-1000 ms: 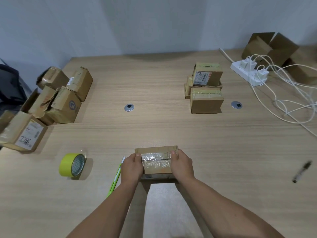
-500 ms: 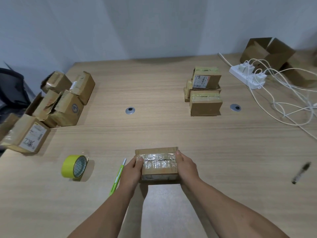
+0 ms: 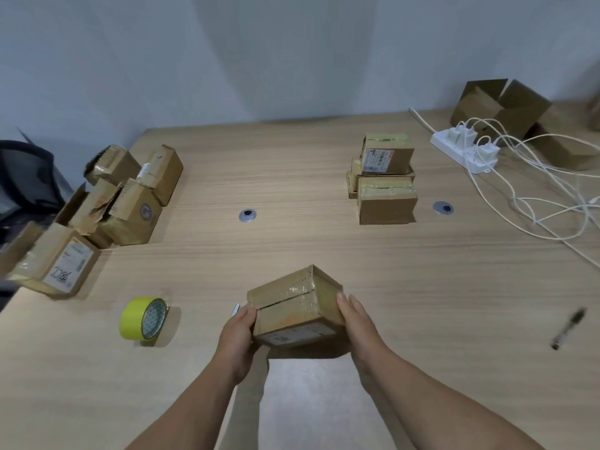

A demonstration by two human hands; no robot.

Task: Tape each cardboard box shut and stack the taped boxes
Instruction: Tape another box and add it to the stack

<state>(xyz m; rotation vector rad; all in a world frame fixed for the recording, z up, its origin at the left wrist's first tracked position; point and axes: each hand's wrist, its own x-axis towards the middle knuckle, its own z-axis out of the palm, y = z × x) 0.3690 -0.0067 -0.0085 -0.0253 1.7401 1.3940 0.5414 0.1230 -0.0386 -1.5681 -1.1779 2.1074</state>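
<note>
Light wood table (image 3: 292, 196) against a pale wall. The cardboard box (image 3: 289, 306) is at the near centre, held between both hands. Its long axis runs from near left to far right, and its seamed face points up and toward the camera. The left hand (image 3: 238, 339) grips the left end with curled fingers. The right hand (image 3: 360, 326) clasps the right end, thumb on the end face. One second earlier the box sat square to the near edge with its seam running left to right; its right end has since swung away. The yellow tape roll (image 3: 143, 318) stands near left, and the stack of taped boxes (image 3: 386, 183) stands far right.
</note>
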